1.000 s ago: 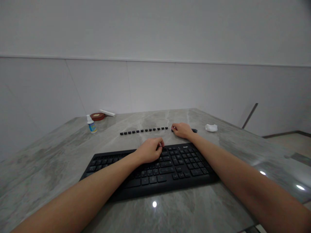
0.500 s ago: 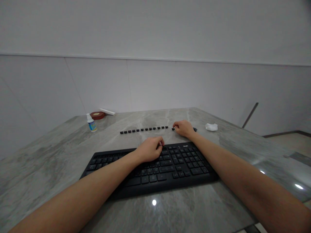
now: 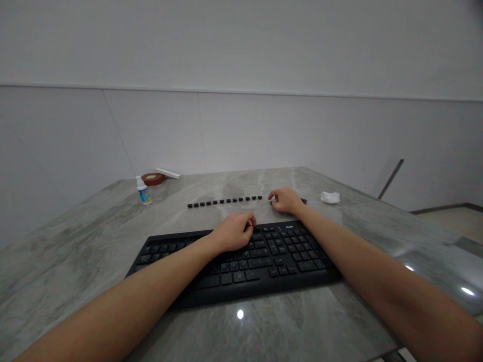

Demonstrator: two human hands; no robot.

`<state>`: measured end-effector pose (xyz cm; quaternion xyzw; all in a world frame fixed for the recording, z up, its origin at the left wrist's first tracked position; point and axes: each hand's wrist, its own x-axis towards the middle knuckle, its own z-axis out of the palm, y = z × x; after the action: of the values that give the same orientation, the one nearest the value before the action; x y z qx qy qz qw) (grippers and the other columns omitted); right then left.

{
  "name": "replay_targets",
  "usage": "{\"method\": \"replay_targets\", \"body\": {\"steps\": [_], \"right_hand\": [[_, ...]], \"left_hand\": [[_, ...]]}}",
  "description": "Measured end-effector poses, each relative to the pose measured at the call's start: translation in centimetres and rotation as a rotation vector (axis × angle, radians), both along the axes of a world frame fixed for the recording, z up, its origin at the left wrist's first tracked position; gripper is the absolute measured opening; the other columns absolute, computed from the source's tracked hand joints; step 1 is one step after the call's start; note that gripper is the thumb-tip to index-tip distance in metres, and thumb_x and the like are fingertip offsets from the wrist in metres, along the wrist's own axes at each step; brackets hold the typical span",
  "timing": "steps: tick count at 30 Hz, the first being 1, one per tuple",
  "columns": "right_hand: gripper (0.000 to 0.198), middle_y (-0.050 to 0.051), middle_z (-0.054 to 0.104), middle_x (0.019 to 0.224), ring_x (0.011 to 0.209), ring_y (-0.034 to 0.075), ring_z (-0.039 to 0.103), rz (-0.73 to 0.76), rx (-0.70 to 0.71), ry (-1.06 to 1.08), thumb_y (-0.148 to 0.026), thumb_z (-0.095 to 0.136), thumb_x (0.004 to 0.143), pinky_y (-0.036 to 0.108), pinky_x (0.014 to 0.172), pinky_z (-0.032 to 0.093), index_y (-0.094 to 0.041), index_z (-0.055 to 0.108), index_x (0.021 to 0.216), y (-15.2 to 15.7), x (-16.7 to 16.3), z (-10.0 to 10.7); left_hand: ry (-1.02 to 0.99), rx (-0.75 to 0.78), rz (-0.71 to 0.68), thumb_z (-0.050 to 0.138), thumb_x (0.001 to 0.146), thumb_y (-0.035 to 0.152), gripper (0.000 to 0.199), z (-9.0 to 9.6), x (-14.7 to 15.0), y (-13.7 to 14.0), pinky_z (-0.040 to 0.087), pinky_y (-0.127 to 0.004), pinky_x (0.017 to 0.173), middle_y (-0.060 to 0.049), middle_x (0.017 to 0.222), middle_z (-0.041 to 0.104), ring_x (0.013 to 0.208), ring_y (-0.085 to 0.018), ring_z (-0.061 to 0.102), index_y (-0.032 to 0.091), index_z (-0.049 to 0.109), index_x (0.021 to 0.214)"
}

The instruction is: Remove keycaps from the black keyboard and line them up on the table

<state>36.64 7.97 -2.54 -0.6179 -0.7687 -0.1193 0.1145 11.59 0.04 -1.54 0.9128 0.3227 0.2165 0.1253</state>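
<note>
A black keyboard (image 3: 260, 261) lies on the marbled grey table in front of me. My left hand (image 3: 236, 231) rests on its upper edge near the middle, fingers curled in towards the thumb; whatever they may hold is hidden. Beyond the keyboard, small black keycaps (image 3: 228, 201) stand in a straight row, several of them, evenly spaced. At the right end of that row my right hand (image 3: 285, 199) bends its thumb and forefinger round one more keycap (image 3: 270, 202), mostly covered by the fingers. A dark object (image 3: 304, 201) shows partly behind this hand.
To the left stands a white spray bottle (image 3: 144, 192) with a blue and yellow label. Behind it are a reddish-brown box (image 3: 153, 179) and a white flat piece (image 3: 168, 173) near the wall. A crumpled white tissue (image 3: 330, 197) lies at the right.
The view has shifted slightly. My right thumb and forefinger have come down closer over the keycap at the row's end. My left hand stays where it was on the keyboard.
</note>
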Motion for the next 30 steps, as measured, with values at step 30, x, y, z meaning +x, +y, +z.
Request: {"method": "replay_targets", "body": {"steps": [30], "right_hand": [[0.029, 0.005, 0.07, 0.107, 0.098, 0.02, 0.062, 0.103, 0.019, 0.008, -0.026, 0.049, 0.087, 0.029, 0.088, 0.043, -0.023, 0.071, 0.105, 0.86, 0.45, -0.73]], "left_hand": [[0.0, -0.003, 0.006, 0.047, 0.078, 0.011, 0.018, -0.1, -0.05, 0.02, 0.046, -0.028, 0.07, -0.003, 0.082, 0.066, 0.076, -0.018, 0.06, 0.018, 0.059, 0.091]]}}
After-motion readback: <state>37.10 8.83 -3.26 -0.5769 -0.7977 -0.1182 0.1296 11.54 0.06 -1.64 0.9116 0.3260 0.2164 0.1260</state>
